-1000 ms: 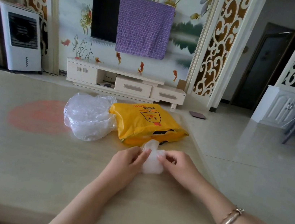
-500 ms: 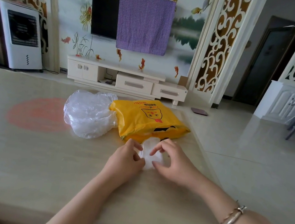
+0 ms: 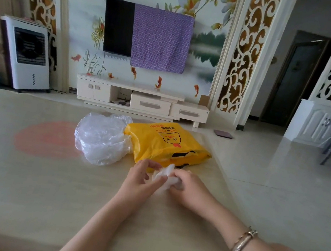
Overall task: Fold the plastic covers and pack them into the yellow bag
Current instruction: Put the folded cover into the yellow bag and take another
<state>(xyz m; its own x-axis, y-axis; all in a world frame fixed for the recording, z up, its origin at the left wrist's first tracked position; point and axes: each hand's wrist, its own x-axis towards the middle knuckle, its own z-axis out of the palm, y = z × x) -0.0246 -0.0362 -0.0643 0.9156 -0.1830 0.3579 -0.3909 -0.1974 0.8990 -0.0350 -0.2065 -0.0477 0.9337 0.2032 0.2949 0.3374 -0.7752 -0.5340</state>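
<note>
A small folded clear plastic cover (image 3: 164,175) sits between my two hands on the beige table (image 3: 25,180). My left hand (image 3: 142,179) pinches its left side and my right hand (image 3: 189,187) grips its right side, fingers curled over it. Just beyond them lies the yellow bag (image 3: 164,142) with a cat face print, its dark opening facing my hands. Left of the bag rests a heap of loose clear plastic covers (image 3: 101,137), touching the bag.
The table's right edge runs diagonally past the bag, with shiny floor tiles (image 3: 279,184) beyond it. A pale red round patch (image 3: 45,138) marks the tabletop at the left. A TV stand (image 3: 140,99) and an air cooler (image 3: 27,53) stand against the far wall.
My hands have closed in on the small cover and bunched it tighter. They have shifted slightly toward the bag's opening. The view has tilted a little.
</note>
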